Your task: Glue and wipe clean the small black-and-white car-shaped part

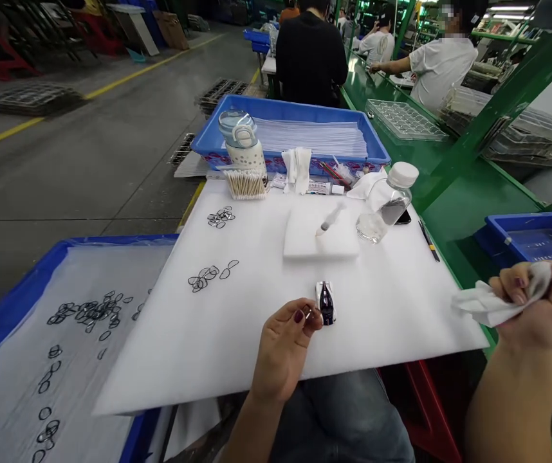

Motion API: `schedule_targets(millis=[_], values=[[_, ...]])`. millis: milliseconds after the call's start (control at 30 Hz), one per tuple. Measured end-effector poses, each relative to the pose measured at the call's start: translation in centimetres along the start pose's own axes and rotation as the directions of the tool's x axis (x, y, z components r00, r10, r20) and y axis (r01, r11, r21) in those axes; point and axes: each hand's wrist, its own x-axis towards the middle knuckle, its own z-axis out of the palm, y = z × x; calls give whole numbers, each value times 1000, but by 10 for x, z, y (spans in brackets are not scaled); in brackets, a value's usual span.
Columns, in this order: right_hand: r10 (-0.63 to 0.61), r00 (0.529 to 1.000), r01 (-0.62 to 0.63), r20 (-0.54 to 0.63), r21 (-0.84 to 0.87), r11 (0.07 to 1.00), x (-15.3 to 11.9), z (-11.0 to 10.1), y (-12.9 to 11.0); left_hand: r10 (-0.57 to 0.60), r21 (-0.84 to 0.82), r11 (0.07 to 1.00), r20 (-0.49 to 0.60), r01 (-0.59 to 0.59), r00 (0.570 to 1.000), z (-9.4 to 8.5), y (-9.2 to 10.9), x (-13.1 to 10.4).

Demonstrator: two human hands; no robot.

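Note:
My left hand (283, 350) is closed over the front of the white foam sheet (386, 321), pinching a small thin ring (311, 312) between thumb and fingers. Just past those fingertips lies a glossy black pointed part (325, 303) on a small white backing. Out to the right, past the sheet's edge, my right hand (541, 308) is closed around a crumpled white cloth (481, 305). Thin black rings lie on the left of the sheet in a near cluster (203, 278) and a farther cluster (220, 217). A syringe (330, 220) rests on a smaller foam block (305, 241).
A clear bottle (386, 206) with a white cap, cotton swabs (246, 185) and a tumbler (244, 145) stand toward the back. Behind them is a blue tray (290, 109). More rings (97, 312) lie in a lined blue tray at left. Several people sit farther off.

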Motion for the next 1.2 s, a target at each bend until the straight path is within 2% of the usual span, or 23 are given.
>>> schedule_targets(millis=[100,167,233,300,333,367,467,533,600,733,833,867,900,1000,1200], values=[[59,972,-61,228,1,998,-26,22,9,6,-45,999,12,-6,1000,-4,-1,-1],[130,912,-119,388,-52,992,-50,34,17,6,-67,998,24,-5,1000,-4,-1,-3],[205,790,-139,578,-157,978,-75,46,24,0,-84,996,40,4,999,-4,-1,-5],[215,645,-59,733,-233,971,-99,59,28,-6,-97,995,53,11,999,-3,0,-5],[177,600,15,780,-232,973,-108,66,29,-8,-102,995,56,14,998,-3,0,-6],[107,583,107,805,-206,973,-116,73,30,-8,-106,994,57,14,998,-2,0,-5],[-194,575,391,794,-58,919,-132,93,29,-6,-112,994,50,12,999,-2,1,-5],[-348,527,527,776,24,850,-138,104,28,-4,-115,993,37,8,999,-2,0,-5],[-428,466,630,774,49,775,-143,110,28,1,-118,993,21,2,1000,-3,0,-5],[-491,372,780,788,22,626,-147,111,25,3,-109,994,-16,-5,1000,-2,-1,-5],[-473,285,809,834,55,585,-140,105,17,5,-99,995,-37,-9,999,-1,-1,-5],[-467,280,820,839,44,571,-136,103,13,6,-96,995,-40,-10,999,0,-2,-4],[-468,295,832,833,17,555,-133,101,11,6,-93,996,-41,-10,999,0,-2,-4],[-498,362,847,788,-55,528,-130,102,7,7,-86,996,-45,-11,999,0,-2,-4],[-449,277,836,850,16,548,-144,110,13,16,-50,999,-68,-20,998,-2,-2,-7]])
